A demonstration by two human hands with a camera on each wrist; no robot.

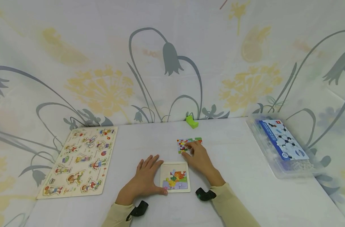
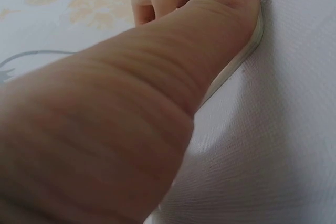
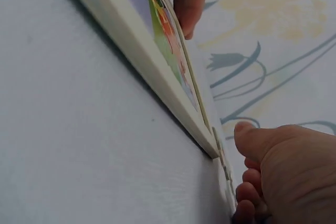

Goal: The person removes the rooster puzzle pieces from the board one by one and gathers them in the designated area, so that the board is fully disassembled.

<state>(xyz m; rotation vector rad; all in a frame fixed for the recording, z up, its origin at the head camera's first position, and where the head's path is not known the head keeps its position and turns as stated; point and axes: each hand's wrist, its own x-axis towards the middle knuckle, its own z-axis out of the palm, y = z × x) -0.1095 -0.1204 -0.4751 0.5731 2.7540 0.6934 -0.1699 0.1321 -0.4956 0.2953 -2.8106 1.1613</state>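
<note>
A small square wooden jigsaw tray (image 1: 175,163) lies on the table with a colourful, partly filled picture in its lower part. My left hand (image 1: 146,178) rests along the tray's left side, its fingers spread, the thumb on the lower left corner. Beyond the tray lies a group of bright loose puzzle pieces (image 1: 181,141). Over these pieces reaches my right hand (image 1: 199,157), fingers bent and thumb apart from them, partly covering the group. In the right wrist view the right thumb (image 3: 244,132) stands out above the curled fingers, with no piece visible between them.
A wooden picture board (image 1: 78,162) with figures lies on the left. At the right stands a clear plastic case (image 1: 270,157) with a blue and white booklet (image 1: 286,140). A lime-green block (image 1: 192,121) sits at the back by the patterned cloth.
</note>
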